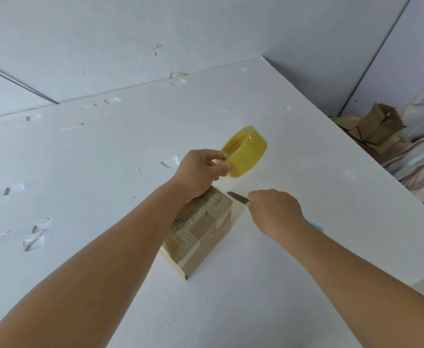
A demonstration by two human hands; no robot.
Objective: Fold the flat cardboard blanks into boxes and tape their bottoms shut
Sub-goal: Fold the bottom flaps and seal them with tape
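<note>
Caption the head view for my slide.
Left hand holds tape roll above taped box; right hand grips knife.

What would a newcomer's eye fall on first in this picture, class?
The bright yellow tape roll, pinched in the left hand above the white table, stands out most. Just below it, the right hand grips a knife at the far end of a taped cardboard box.

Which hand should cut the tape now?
The right hand, probably: its grip is already around the knife, blade beside the box. The left hand is busy holding the tape roll.
</note>
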